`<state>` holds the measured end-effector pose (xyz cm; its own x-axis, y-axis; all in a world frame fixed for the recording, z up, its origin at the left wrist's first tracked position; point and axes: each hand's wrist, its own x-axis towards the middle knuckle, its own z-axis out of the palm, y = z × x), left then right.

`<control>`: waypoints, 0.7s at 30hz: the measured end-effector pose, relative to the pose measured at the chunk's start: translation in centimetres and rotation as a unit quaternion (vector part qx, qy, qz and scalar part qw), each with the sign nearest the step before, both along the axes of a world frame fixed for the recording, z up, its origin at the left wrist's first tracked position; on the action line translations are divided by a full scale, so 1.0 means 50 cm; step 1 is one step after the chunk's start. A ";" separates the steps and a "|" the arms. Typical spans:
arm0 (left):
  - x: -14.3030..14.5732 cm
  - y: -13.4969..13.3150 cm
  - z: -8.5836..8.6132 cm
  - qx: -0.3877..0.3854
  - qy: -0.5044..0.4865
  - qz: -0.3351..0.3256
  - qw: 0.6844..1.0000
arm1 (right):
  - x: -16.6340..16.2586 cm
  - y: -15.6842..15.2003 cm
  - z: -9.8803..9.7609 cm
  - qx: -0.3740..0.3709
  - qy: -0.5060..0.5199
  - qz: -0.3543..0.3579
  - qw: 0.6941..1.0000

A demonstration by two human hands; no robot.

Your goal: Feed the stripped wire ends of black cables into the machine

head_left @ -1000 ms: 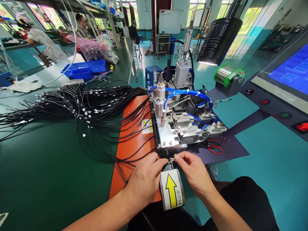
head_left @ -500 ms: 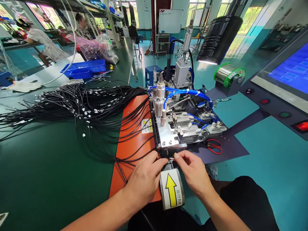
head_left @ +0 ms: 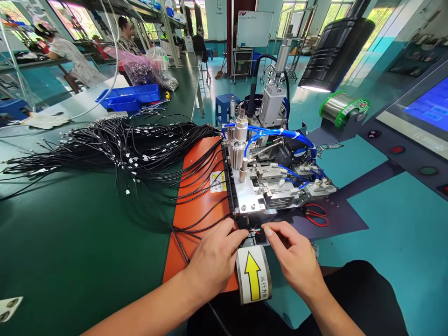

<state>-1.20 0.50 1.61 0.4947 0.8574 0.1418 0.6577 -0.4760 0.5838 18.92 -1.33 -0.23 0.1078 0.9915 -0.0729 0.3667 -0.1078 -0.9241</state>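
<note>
My left hand [head_left: 215, 259] rests on the orange plate [head_left: 196, 210] and pinches a black cable [head_left: 196, 229] at its stripped end, where thin coloured wire tips [head_left: 255, 230] stick out. My right hand [head_left: 294, 256] is closed in a pinch just right of those tips, at the front edge of the metal fixture machine [head_left: 266, 186]. Both hands sit just above a curved guard with a yellow arrow label [head_left: 254, 275]. A big bundle of black cables [head_left: 115, 149] fans out over the green bench to the left.
Red-handled scissors [head_left: 315, 214] lie right of the machine. A solder spool [head_left: 345, 109], a black lamp [head_left: 332, 51] and a control panel with a blue screen [head_left: 430, 107] stand at the right. Blue trays [head_left: 128, 98] and other people working sit far back left.
The view has shifted slightly down and right. My right hand's fingertips have drawn a little away to the right, so the coloured wire tips now show between the two hands.
</note>
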 end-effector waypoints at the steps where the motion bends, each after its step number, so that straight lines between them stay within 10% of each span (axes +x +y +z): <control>1: 0.001 0.000 0.000 -0.001 0.001 0.000 1.000 | -0.001 0.000 0.001 0.005 -0.001 0.005 1.000; 21: 0.001 -0.002 0.002 0.007 0.009 0.002 1.000 | -0.008 0.004 0.003 0.029 0.001 0.013 0.999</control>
